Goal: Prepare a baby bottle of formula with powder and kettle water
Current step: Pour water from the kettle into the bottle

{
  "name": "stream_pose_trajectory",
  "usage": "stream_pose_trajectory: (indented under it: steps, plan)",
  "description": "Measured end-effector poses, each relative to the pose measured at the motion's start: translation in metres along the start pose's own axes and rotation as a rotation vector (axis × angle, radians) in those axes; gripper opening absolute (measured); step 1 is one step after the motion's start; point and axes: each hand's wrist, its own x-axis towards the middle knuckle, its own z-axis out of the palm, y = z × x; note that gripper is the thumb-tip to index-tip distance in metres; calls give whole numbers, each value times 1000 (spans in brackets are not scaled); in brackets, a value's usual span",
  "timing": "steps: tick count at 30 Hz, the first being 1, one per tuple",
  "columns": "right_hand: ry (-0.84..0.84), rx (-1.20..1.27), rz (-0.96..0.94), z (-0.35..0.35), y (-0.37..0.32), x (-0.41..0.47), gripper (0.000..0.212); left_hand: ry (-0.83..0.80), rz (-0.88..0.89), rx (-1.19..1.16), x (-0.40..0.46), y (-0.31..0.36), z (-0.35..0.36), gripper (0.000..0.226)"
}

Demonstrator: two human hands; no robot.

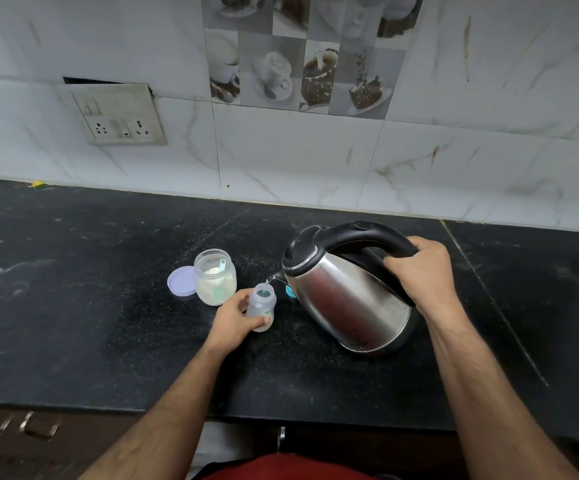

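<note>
The baby bottle (262, 304) stands uncapped on the black countertop (73, 306), near its middle; our left hand (234, 320) curls round its lower body, thumb on the front. Our right hand (423, 271) grips the black handle of the steel kettle (347, 289), which is lifted and tilted leftward; a thin stream of water (268, 280) falls from its spout into the bottle's mouth. Just left of the bottle stands the open powder jar (215, 277) (a scoop (221, 264) rests inside); its lilac lid (181, 280) lies touching the jar on the far side. A teal object (291, 292), mostly hidden, shows behind the kettle; a switch panel (118, 116) is fixed to the tiled wall (315, 150).
</note>
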Motion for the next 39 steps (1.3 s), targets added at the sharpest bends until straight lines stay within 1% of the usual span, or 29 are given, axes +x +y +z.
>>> stream_pose_trajectory:
  steps: [2,5,15,29,31,33,39]
  plan:
    - [0,10,-2,-1,-2,0,11,3,-3,-11,-1,-1,-1,60]
    - [3,10,0,-2,-3,1,6,2,-4,-18,-2,-1,-1,60]
    - [4,-3,-13,-5,-8,4,15,29,-2,-6,-6,0,1,58]
    - [12,-22,-28,-7,-7,4,4,38,-8,7,-8,0,2,60]
    - [12,-15,-29,-7,-8,4,9,40,-1,1,-9,2,3,59]
    - [9,-14,-25,-7,-8,4,4,39,0,-3,-9,2,4,58]
    - [10,-14,-13,-6,-7,4,6,36,-8,8,-11,3,4,58]
